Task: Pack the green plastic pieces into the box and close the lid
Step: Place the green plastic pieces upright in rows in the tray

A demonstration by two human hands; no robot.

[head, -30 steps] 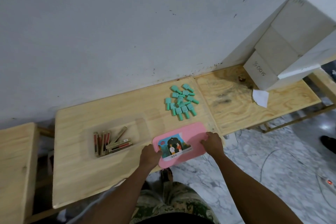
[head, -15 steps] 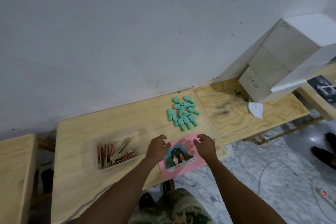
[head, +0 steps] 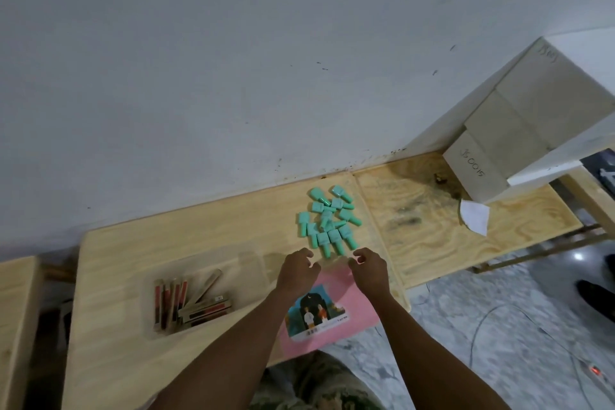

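On the wooden table (head: 133, 243), the plastic pieces (head: 327, 221) lie heaped toward the back, near the wall (head: 233, 60). The box lid (head: 332, 309) lies at the front edge, overhanging it, with both hands — left hand (head: 296, 271), right hand (head: 369, 271) — between it and the heap. A clear tray (head: 199, 289) of sticks (head: 186, 304) sits to the left; stacked cartons (head: 519, 130) stand far right.

Matt green plastic pieces (head: 329, 222) on pale smooth wood table (head: 186, 243) w/ glossy pink lid (head: 346, 306).
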